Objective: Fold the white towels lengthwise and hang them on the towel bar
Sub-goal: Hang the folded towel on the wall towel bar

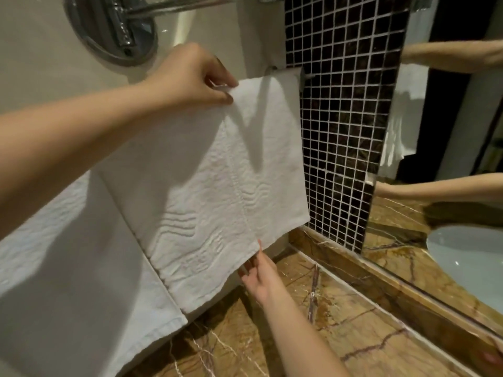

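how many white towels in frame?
2. First towel hangs over the towel bar at centre; left hand pinches its top edge, right hand touches its bottom edge. Second towel hangs to its left. White cloth in the mirror is reflection, uncounted; others may be hidden.

A towel [212, 172] hangs over the bar [306, 76], a second towel [68, 268] just left of it. The counter [340, 322] lies below — tiles [345, 118] to the right, the mirror [449, 148] beyond them.
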`<state>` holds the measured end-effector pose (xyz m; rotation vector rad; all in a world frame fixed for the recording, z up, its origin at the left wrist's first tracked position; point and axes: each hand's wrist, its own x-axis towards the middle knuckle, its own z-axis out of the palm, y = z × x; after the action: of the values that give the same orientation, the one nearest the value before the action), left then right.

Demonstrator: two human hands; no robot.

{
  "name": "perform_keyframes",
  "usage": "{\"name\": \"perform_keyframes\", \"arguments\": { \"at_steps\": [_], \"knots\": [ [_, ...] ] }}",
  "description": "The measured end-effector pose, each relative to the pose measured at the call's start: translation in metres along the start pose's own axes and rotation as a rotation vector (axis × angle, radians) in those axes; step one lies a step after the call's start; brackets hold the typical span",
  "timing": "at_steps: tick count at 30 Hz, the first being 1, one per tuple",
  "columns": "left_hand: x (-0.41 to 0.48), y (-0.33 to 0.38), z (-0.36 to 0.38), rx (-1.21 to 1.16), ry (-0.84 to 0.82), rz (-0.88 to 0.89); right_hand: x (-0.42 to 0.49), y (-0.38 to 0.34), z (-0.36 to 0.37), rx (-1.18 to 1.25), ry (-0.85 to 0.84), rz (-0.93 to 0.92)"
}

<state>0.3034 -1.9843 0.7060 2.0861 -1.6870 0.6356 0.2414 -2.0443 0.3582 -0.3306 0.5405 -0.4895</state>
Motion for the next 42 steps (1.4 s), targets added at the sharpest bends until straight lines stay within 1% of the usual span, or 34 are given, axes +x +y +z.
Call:
{"name": "perform_keyframes", "arguments": {
  "at_steps": [5, 9, 13, 16, 17, 19, 21, 23, 24, 25, 26, 27, 28, 30, 32, 34, 36, 37, 40, 42],
  "knots": [
    [-0.002, -0.002, 0.002, -0.044, 0.033, -0.009, 0.003, 0.002, 0.004, -0.013, 0.031, -0.034],
    [-0.001, -0.002, 0.004, -0.038, 0.059, 0.007, 0.006, 0.005, 0.002, -0.041, 0.099, -0.048],
    [0.002, -0.004, 0.005, -0.035, 0.062, 0.023, 0.004, 0.006, -0.001, -0.149, 0.174, -0.115],
    [0.002, -0.002, 0.002, -0.018, 0.049, 0.041, 0.002, 0.001, 0.004, -0.144, 0.181, -0.163],
    [0.0, -0.001, 0.0, -0.005, 0.036, 0.051, 0.001, 0.001, 0.005, -0.139, 0.177, -0.154],
    [-0.005, 0.0, -0.008, 0.022, 0.027, 0.071, -0.006, 0.003, 0.0, -0.154, 0.158, -0.079],
    [-0.02, -0.005, -0.023, 0.042, 0.066, 0.063, -0.019, 0.013, -0.01, -0.312, 0.144, 0.058],
    [-0.044, -0.015, -0.042, 0.037, 0.12, 0.04, -0.043, 0.028, -0.014, -0.584, 0.123, 0.189],
    [-0.06, -0.022, -0.052, 0.015, 0.122, 0.02, -0.056, 0.034, -0.012, -0.75, 0.102, 0.19],
    [-0.077, -0.03, -0.063, -0.009, 0.103, -0.009, -0.068, 0.038, -0.007, -0.936, 0.084, 0.101],
    [-0.096, -0.039, -0.073, -0.023, 0.073, -0.045, -0.08, 0.039, 0.001, -1.108, 0.062, -0.081],
    [-0.115, -0.049, -0.083, -0.021, 0.049, -0.085, -0.091, 0.036, 0.012, -1.228, 0.035, -0.309],
    [-0.134, -0.058, -0.093, -0.006, 0.035, -0.124, -0.107, 0.029, 0.031, -1.281, -0.012, -0.544],
    [-0.166, -0.072, -0.11, 0.047, 0.033, -0.208, -0.143, 0.012, 0.082, -1.279, -0.143, -0.961],
    [-0.191, -0.08, -0.124, 0.087, 0.033, -0.281, -0.171, -0.004, 0.137, -1.315, -0.274, -1.273],
    [-0.208, -0.083, -0.133, 0.145, 0.014, -0.315, -0.188, -0.015, 0.189, -1.416, -0.431, -1.516],
    [-0.216, -0.08, -0.141, 0.2, -0.014, -0.308, -0.193, -0.017, 0.228, -1.607, -0.576, -1.683],
    [-0.217, -0.077, -0.145, 0.231, -0.04, -0.292, -0.194, -0.015, 0.243, -1.722, -0.626, -1.715],
    [-0.214, -0.073, -0.15, 0.307, -0.102, -0.239, -0.189, -0.004, 0.267, -2.02, -0.69, -1.68],
    [-0.213, -0.074, -0.151, 0.293, -0.093, -0.231, -0.183, 0.0, 0.273, -2.108, -0.672, -1.68]
  ]
}}
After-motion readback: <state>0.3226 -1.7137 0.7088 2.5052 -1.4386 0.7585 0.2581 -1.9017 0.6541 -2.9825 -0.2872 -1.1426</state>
